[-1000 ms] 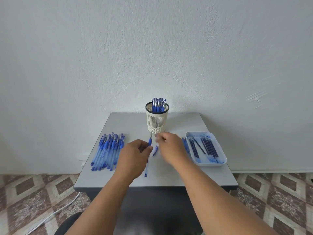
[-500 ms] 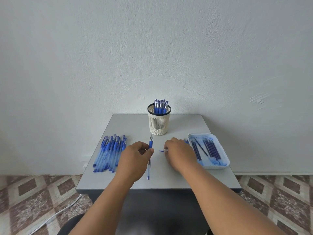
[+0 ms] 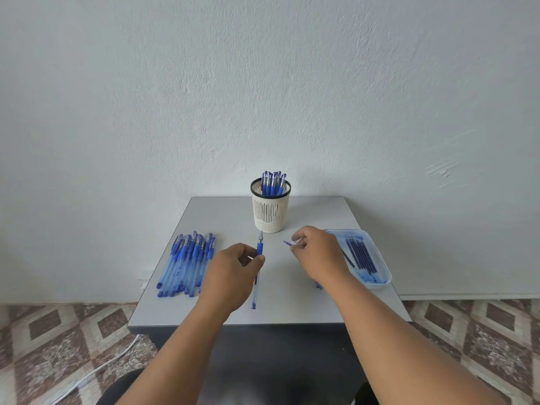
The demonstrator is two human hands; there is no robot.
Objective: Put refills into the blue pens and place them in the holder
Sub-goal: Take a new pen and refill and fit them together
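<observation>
Your right hand (image 3: 317, 254) has drawn away to the right since a moment ago, toward the tray (image 3: 382, 276) of refills (image 3: 361, 255), its fingers pinching a small blue cap (image 3: 288, 243). Your left hand (image 3: 230, 273) pinches the blue pen (image 3: 259, 252) near its grip, tip pointing at the holder (image 3: 271, 213), tail over the table (image 3: 222, 217). The holder stands at the table's far middle with capped pens (image 3: 273, 182) in it. A bundle of pens (image 3: 187, 263) lies at the left
</observation>
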